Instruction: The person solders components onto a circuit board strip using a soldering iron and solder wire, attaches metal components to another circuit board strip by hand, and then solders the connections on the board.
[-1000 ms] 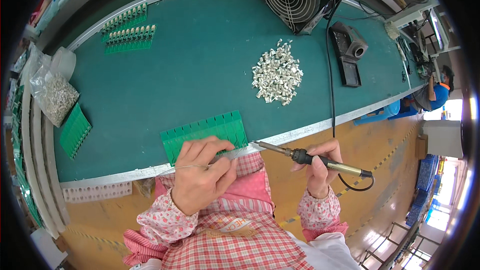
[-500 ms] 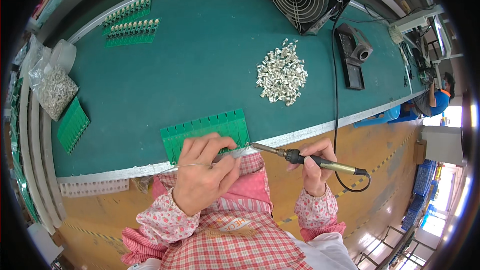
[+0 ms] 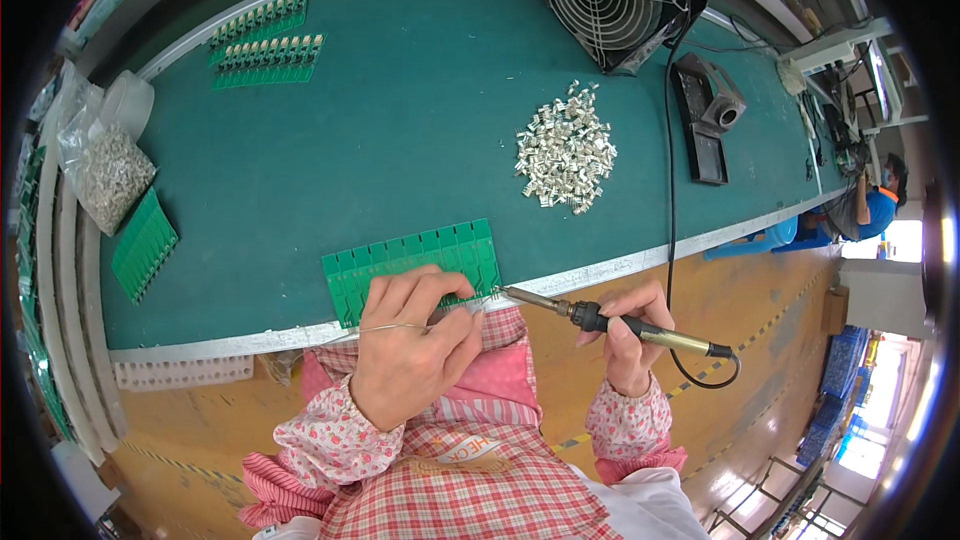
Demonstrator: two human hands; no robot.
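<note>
A green circuit board panel (image 3: 410, 252) lies at the bench's front edge, scored into several strips. My left hand (image 3: 412, 350) rests over its near edge, fingers curled in a pinch on a thin solder wire (image 3: 392, 327) that runs across the hand. The wire's working end is close to the panel's near right corner. In my right hand (image 3: 632, 332) is a soldering iron (image 3: 590, 316), held like a pen. Its tip points left and meets that same corner; whether it touches the wire is too small to tell.
A heap of small metal parts (image 3: 567, 152) lies beyond the panel. Farther back stand a black fan (image 3: 600, 0) and an iron stand (image 3: 712, 105). Populated boards (image 3: 268, 60) sit far left, near a bag of parts (image 3: 112, 175) and another panel (image 3: 145, 248). A black cable (image 3: 671, 160) crosses the bench.
Hardly anything differs. Both hands, the soldering iron and the panel keep their places relative to each other; the whole view has shifted slightly.
</note>
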